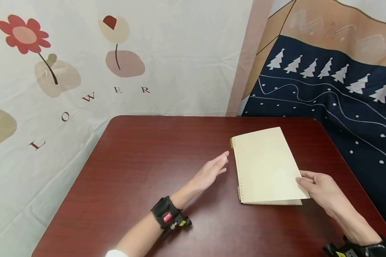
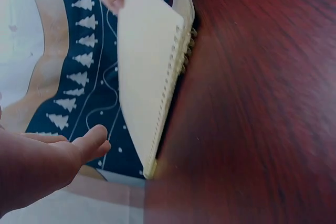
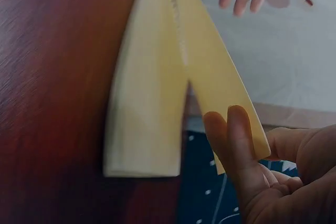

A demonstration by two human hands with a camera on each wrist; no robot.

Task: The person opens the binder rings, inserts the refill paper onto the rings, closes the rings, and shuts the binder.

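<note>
A spiral-bound notebook [image 1: 263,166] with blank cream pages lies on the right half of the table, its binding along the left side. My right hand [image 1: 323,189] pinches the near right corner of a raised sheet [image 3: 212,72] between thumb and fingers. In the right wrist view, that sheet stands apart from the page stack [image 3: 142,114] below, with a wedge-shaped gap between them. My left hand [image 1: 210,173] hovers just left of the binding, fingers straight and holding nothing. The left wrist view shows the binding rings [image 2: 188,53] and part of this hand [image 2: 47,161].
Under the notebook is a dark red-brown wooden table [image 1: 148,160] with rounded far corners. A pale cloth with printed flowers [image 1: 186,57] hangs behind and to the left. At the right hangs a navy cloth [image 1: 308,92] with white trees. Each wrist wears a black camera strap [image 1: 167,213].
</note>
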